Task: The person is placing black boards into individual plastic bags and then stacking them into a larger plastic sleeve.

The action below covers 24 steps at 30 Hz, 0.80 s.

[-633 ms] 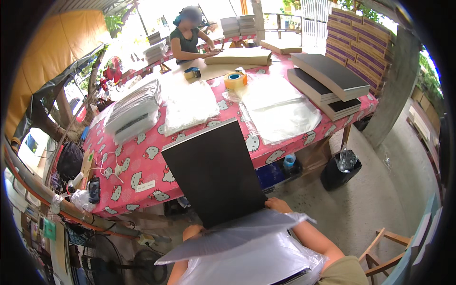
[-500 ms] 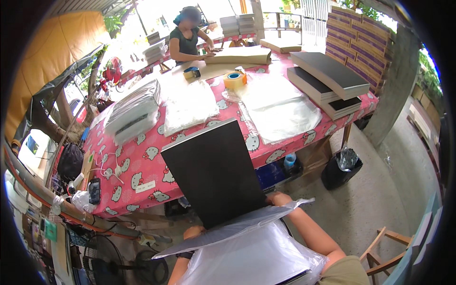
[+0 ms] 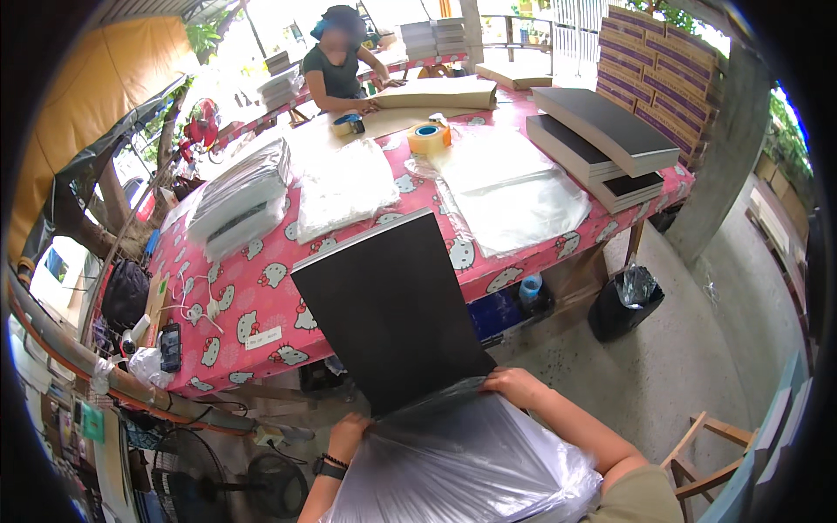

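A thick book with a black cover [image 3: 392, 305] tilts up in front of me, its far end over the table's front edge. A clear plastic bag [image 3: 453, 462] stretches from the book's near end toward my body, pulled into creases. My left hand [image 3: 350, 433] is closed on the left corner of the bag's mouth. At the right corner, my right hand [image 3: 513, 385] has its fingers closed on the bag's edge beside the book. The plastic meets the book's near end; how far it goes inside is hard to make out.
The table wears a pink patterned cloth [image 3: 248, 301], bearing plastic bags [image 3: 523, 205], a wrapped stack [image 3: 244, 196], black books [image 3: 602, 139], and a tape roll [image 3: 429, 137]. Across it a person [image 3: 336, 70] handles brown paper [image 3: 436, 93]. A black bin [image 3: 623, 305] stands right.
The bag's raised flap has come down, and its mouth is now drawn tight across the book's near end. Both my hands now show on top at its corners.
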Each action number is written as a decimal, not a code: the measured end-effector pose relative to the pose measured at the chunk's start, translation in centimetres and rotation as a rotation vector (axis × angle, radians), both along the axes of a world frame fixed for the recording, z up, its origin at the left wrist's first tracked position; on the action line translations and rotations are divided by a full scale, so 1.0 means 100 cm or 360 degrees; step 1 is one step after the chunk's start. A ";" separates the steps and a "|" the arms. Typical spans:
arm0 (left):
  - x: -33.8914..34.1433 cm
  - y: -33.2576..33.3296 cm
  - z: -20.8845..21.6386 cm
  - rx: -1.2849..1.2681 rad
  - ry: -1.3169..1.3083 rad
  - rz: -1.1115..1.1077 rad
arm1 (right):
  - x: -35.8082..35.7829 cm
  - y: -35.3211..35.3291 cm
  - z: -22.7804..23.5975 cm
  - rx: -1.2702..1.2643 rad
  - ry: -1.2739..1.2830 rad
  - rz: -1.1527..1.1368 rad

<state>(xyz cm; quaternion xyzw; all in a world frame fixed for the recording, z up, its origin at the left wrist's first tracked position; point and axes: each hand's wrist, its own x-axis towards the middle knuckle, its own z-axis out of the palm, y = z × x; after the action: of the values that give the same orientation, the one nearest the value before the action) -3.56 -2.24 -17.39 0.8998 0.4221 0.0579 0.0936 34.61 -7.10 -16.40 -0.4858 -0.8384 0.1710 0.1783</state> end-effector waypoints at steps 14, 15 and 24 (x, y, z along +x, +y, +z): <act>-0.005 0.008 0.080 -0.0948 -0.0429 0.0549 | -0.012 0.012 0.136 -0.1076 0.1502 0.0578; 0.012 0.005 0.114 -0.1171 -0.1033 0.0425 | -0.017 0.007 0.152 -0.1139 0.1808 0.1165; 0.043 -0.003 0.040 -0.1688 -0.0502 -0.0462 | -0.035 0.012 0.020 -0.1314 0.0585 0.0516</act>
<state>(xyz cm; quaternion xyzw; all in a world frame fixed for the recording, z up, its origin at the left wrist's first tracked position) 0.79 -2.49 -13.43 0.7590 0.2463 -0.0419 0.6012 31.13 -5.95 -14.40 -0.3408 -0.7200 0.5983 0.0867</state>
